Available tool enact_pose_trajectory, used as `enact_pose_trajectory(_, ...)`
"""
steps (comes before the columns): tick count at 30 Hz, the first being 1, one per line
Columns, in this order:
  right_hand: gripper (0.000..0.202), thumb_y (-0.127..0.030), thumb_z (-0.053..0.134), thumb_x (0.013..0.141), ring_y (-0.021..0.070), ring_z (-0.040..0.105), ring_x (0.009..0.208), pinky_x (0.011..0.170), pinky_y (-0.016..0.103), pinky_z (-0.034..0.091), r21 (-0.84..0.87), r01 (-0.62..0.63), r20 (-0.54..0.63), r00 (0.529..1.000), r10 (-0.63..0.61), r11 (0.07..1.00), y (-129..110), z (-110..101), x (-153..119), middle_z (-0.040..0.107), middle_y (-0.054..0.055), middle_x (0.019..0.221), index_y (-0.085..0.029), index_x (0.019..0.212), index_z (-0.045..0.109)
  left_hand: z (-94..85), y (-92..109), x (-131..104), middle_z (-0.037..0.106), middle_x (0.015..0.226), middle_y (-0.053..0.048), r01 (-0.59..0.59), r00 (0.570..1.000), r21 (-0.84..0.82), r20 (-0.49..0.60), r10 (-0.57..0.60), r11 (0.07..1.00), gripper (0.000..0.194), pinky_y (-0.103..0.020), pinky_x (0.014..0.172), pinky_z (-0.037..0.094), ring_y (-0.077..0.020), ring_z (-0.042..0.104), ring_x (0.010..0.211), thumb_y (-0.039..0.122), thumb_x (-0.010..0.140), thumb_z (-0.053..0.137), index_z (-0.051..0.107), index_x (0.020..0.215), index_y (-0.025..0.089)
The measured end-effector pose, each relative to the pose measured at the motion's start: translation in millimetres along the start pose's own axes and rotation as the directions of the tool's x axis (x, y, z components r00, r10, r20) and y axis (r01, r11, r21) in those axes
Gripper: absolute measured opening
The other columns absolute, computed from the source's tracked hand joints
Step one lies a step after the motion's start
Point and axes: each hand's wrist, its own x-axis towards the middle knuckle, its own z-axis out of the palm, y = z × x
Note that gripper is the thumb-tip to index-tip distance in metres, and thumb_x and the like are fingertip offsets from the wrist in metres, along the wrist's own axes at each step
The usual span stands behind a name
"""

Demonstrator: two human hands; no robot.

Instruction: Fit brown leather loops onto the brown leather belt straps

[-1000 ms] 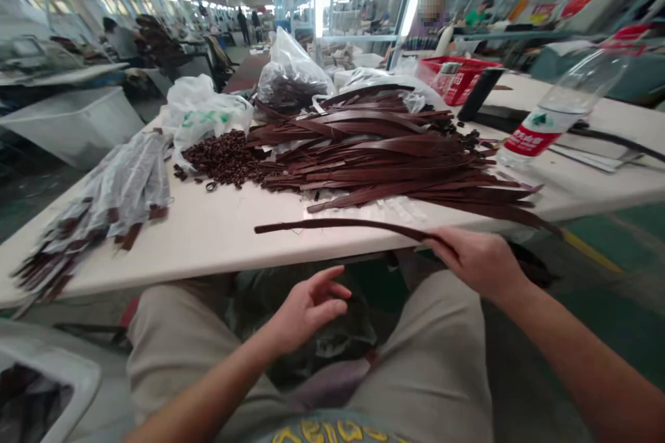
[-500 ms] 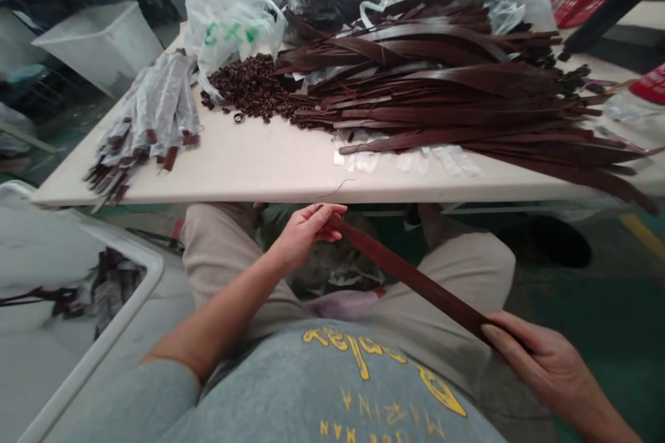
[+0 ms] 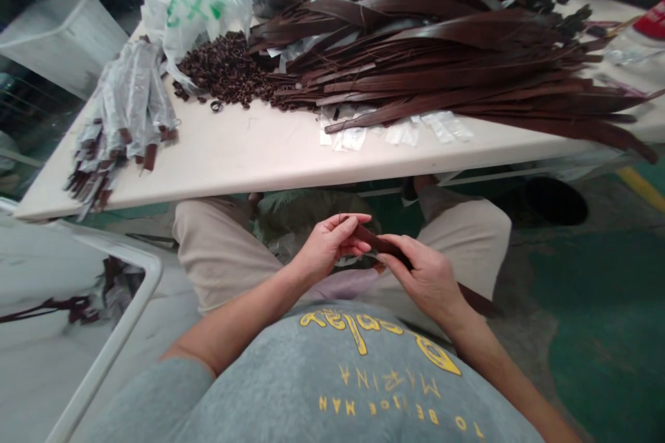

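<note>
Over my lap, a long dark brown leather strap (image 3: 382, 243) runs between both hands. My left hand (image 3: 337, 239) pinches one end of it between thumb and fingers. Close beside it, my right hand (image 3: 423, 270) is wrapped round the strap a short way along. The strap's far part shows again past my right wrist, over my right thigh. On the table beyond lies a big heap of similar brown straps (image 3: 441, 79). To the left of that heap is a pile of small dark brown loops (image 3: 228, 69).
Plastic-wrapped strips (image 3: 129, 104) lie in a bundle at the table's left. A white plastic bag (image 3: 192, 7) with green marks stands behind the loops. Small clear packets (image 3: 400, 131) lie near the table's front edge (image 3: 260, 180). A white bin (image 3: 150, 263) is at my left.
My right hand has slid along the strap from its far end, up and left, to beside my left hand. The left hand has shifted slightly right and down, still pinching the end.
</note>
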Motion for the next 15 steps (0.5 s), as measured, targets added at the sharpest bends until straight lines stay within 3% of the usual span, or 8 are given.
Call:
enact_pose_trajectory(3, 0.022, -0.036, 0.054, 0.098, 0.0194, 0.072, 0.083, 0.073, 0.03, 0.056, -0.015, 0.001, -0.04, 0.999, -0.002, 1.0, 3, 0, 4, 0.075, 0.004, 0.096, -0.022, 0.111, 0.066, -17.1, 13, 1, 0.074, 0.087, -0.006, -0.103, 0.989, 0.139, -0.095, 0.116, 0.985, 0.053, -0.021, 0.058, 0.051, -0.0116, 0.068, 0.066, 0.061, 0.08, 0.067, 0.071, 0.105, 0.015)
enact_pose_trajectory(5, 0.023, -0.036, 0.054, 0.098, 0.0208, 0.073, 0.085, 0.073, 0.031, 0.056, -0.059, -0.034, -0.098, 0.995, 0.028, 0.998, 10, -4, 1, 0.076, 0.006, 0.099, -0.022, 0.112, 0.067, -37.8, 28, 1, 0.075, 0.09, -0.007, -0.13, 0.97, 0.406, -0.138, 0.201, 0.905, 0.05, -0.024, 0.062, 0.052, -0.0144, 0.068, 0.069, 0.061, 0.083, 0.061, 0.073, 0.102, 0.016)
enact_pose_trajectory(6, 0.025, -0.037, 0.055, 0.097, 0.0215, 0.073, 0.085, 0.073, 0.031, 0.056, -0.076, -0.059, -0.128, 0.991, 0.049, 0.995, 13, -7, -1, 0.076, 0.006, 0.101, -0.022, 0.114, 0.067, -48.9, 36, 1, 0.076, 0.089, -0.007, -0.115, 0.962, 0.59, -0.133, 0.237, 0.799, 0.045, -0.027, 0.065, 0.052, -0.0163, 0.068, 0.072, 0.058, 0.084, 0.061, 0.074, 0.098, 0.017)
enact_pose_trajectory(8, 0.031, -0.04, 0.058, 0.095, 0.0224, 0.073, 0.084, 0.073, 0.032, 0.057, -0.087, -0.12, -0.176, 0.979, 0.104, 0.989, 18, -12, -6, 0.076, 0.006, 0.1, -0.023, 0.121, 0.065, -68.8, 54, -2, 0.076, 0.086, -0.008, -0.021, 0.951, 0.909, -0.11, 0.288, 0.417, 0.033, -0.031, 0.07, 0.051, -0.0206, 0.067, 0.077, 0.049, 0.085, 0.062, 0.076, 0.089, 0.02)
enact_pose_trajectory(10, 0.04, -0.044, 0.061, 0.093, 0.022, 0.073, 0.079, 0.071, 0.032, 0.057, -0.08, -0.18, -0.204, 0.966, 0.161, 0.98, 18, -15, -9, 0.076, 0.005, 0.092, -0.023, 0.128, 0.061, -81.2, 69, -5, 0.076, 0.084, -0.008, 0.103, 0.94, 0.994, -0.106, 0.325, 0.026, 0.026, -0.034, 0.071, 0.048, -0.024, 0.067, 0.078, 0.044, 0.085, 0.063, 0.077, 0.083, 0.021)
enact_pose_trajectory(11, 0.044, -0.045, 0.062, 0.092, 0.0215, 0.072, 0.076, 0.069, 0.031, 0.057, -0.073, -0.2, -0.211, 0.961, 0.181, 0.977, 18, -16, -9, 0.075, 0.004, 0.089, -0.023, 0.131, 0.06, -83.8, 75, -6, 0.077, 0.084, -0.008, 0.143, 0.935, 0.986, -0.106, 0.34, -0.088, 0.026, -0.035, 0.071, 0.048, -0.0248, 0.067, 0.078, 0.043, 0.086, 0.062, 0.077, 0.083, 0.022)
enact_pose_trajectory(13, 0.049, -0.046, 0.062, 0.091, 0.0202, 0.07, 0.071, 0.067, 0.031, 0.056, -0.051, -0.221, -0.209, 0.956, 0.206, 0.974, 15, -17, -10, 0.073, 0.003, 0.085, -0.023, 0.134, 0.057, -81.6, 83, -8, 0.077, 0.086, -0.008, 0.147, 0.919, 0.978, -0.081, 0.386, -0.146, 0.027, -0.035, 0.072, 0.047, -0.0241, 0.066, 0.078, 0.044, 0.088, 0.06, 0.077, 0.085, 0.023)
enact_pose_trajectory(15, 0.051, -0.044, 0.062, 0.091, 0.0192, 0.069, 0.069, 0.067, 0.03, 0.056, -0.022, -0.224, -0.209, 0.954, 0.215, 0.974, 11, -17, -9, 0.072, 0.003, 0.084, -0.023, 0.137, 0.054, -71.3, 82, -7, 0.076, 0.091, -0.006, 0.047, 0.894, 0.996, -0.01, 0.447, -0.071, 0.026, -0.033, 0.074, 0.048, -0.0213, 0.066, 0.079, 0.043, 0.089, 0.059, 0.076, 0.092, 0.023)
